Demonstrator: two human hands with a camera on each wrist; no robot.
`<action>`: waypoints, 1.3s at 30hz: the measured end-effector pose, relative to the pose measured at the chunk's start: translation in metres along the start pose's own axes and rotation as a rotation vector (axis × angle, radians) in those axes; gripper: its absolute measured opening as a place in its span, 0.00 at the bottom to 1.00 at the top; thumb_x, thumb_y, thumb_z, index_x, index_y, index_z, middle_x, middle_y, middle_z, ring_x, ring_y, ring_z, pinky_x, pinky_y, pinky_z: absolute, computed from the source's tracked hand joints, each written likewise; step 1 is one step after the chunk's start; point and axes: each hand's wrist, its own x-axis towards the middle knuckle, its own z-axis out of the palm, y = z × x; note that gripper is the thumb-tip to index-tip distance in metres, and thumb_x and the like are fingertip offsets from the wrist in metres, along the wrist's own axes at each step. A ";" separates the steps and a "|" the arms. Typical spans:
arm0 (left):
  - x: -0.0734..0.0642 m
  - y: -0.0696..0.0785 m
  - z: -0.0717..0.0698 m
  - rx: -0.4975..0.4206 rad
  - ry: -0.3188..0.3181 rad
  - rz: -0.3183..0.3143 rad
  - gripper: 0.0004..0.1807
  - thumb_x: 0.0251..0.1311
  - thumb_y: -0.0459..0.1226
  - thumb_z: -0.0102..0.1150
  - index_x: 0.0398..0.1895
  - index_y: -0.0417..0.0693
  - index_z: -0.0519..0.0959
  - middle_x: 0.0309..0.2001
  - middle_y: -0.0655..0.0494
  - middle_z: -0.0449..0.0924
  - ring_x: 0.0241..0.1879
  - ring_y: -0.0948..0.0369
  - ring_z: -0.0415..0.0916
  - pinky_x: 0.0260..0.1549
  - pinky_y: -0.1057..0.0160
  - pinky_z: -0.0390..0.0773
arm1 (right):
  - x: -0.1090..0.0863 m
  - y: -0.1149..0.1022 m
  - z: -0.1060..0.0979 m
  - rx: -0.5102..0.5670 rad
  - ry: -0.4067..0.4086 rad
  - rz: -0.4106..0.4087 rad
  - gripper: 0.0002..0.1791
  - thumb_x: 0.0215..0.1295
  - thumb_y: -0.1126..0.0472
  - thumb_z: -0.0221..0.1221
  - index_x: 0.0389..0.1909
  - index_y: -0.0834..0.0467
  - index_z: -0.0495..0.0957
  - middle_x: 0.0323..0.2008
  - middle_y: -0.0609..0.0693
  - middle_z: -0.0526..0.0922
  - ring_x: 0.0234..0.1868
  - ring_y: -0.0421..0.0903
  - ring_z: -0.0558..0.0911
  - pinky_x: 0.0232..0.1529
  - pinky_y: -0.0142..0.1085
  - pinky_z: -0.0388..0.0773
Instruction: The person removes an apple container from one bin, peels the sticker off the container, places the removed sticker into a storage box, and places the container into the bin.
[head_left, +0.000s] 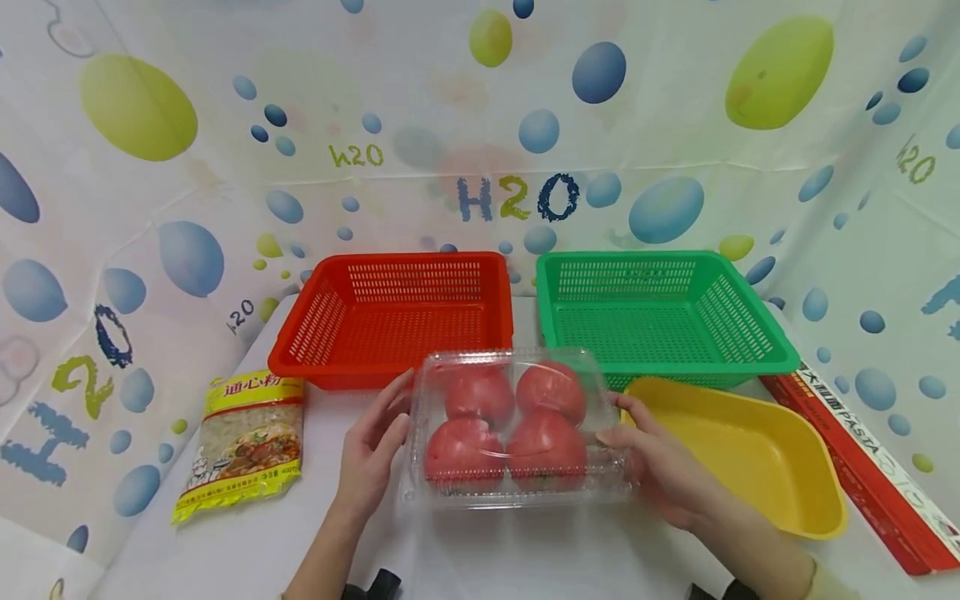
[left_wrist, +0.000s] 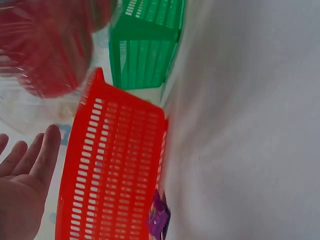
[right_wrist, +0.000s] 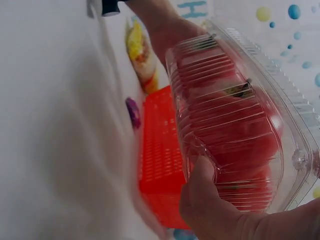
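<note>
A clear plastic clamshell box (head_left: 517,502) with several red tomatoes (head_left: 465,454) inside appears in the middle of the head view, raised above the white table. My right hand (head_left: 660,467) grips its right side; in the right wrist view the thumb (right_wrist: 202,172) presses on the ribbed wall. At the box's left side is my left hand (head_left: 375,454), fingers extended. The left wrist view shows this hand (left_wrist: 25,185) with straight fingers and a small gap to the box. Green stem bits (right_wrist: 240,90) show through the plastic.
A red basket (head_left: 390,375) and a green basket (head_left: 675,367) stand at the back. To the right are a yellow tray (head_left: 810,467) and a long red pasta box (head_left: 862,458). A yellow macaroni bag (head_left: 247,442) lies left. Something purple (left_wrist: 159,217) is beside the red basket.
</note>
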 end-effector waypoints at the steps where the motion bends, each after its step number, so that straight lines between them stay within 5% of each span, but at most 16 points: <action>1: 0.001 0.001 -0.001 -0.003 0.019 -0.006 0.28 0.70 0.28 0.50 0.73 0.44 0.68 0.65 0.50 0.76 0.59 0.56 0.77 0.49 0.61 0.82 | 0.001 -0.004 0.000 0.012 0.000 -0.001 0.29 0.72 0.59 0.51 0.68 0.48 0.49 0.49 0.49 0.78 0.46 0.47 0.81 0.47 0.39 0.80; 8: 0.004 -0.005 -0.012 -0.049 0.156 -0.084 0.23 0.75 0.31 0.48 0.70 0.39 0.69 0.63 0.48 0.76 0.57 0.56 0.79 0.50 0.57 0.81 | 0.014 -0.033 0.003 0.052 -0.013 -0.063 0.28 0.73 0.59 0.49 0.68 0.52 0.47 0.54 0.52 0.74 0.50 0.47 0.80 0.49 0.41 0.81; 17: 0.008 -0.014 -0.028 -0.137 0.357 -0.364 0.26 0.75 0.46 0.53 0.69 0.41 0.68 0.63 0.41 0.75 0.55 0.52 0.80 0.50 0.60 0.81 | 0.043 -0.063 0.015 0.107 -0.014 -0.065 0.36 0.74 0.57 0.50 0.74 0.51 0.41 0.68 0.56 0.55 0.63 0.53 0.67 0.57 0.45 0.79; 25: 0.009 -0.019 -0.042 -0.192 0.427 -0.495 0.28 0.75 0.48 0.51 0.70 0.45 0.64 0.61 0.52 0.78 0.56 0.54 0.80 0.51 0.62 0.80 | 0.084 -0.077 0.025 0.168 0.048 -0.043 0.33 0.74 0.56 0.51 0.73 0.50 0.46 0.68 0.57 0.61 0.59 0.56 0.72 0.51 0.47 0.82; 30: 0.014 -0.022 -0.048 -0.321 0.490 -0.572 0.29 0.74 0.50 0.52 0.72 0.53 0.60 0.65 0.49 0.74 0.58 0.55 0.79 0.53 0.61 0.79 | 0.111 -0.085 0.034 0.228 0.051 -0.035 0.22 0.74 0.56 0.54 0.63 0.48 0.56 0.67 0.55 0.64 0.61 0.56 0.71 0.49 0.47 0.83; 39: 0.028 -0.024 -0.049 -0.622 0.615 -0.563 0.25 0.75 0.44 0.53 0.71 0.54 0.60 0.68 0.51 0.68 0.61 0.54 0.77 0.54 0.58 0.78 | 0.152 -0.094 0.047 0.221 0.071 -0.029 0.28 0.71 0.54 0.58 0.66 0.48 0.57 0.64 0.56 0.69 0.61 0.56 0.72 0.55 0.51 0.80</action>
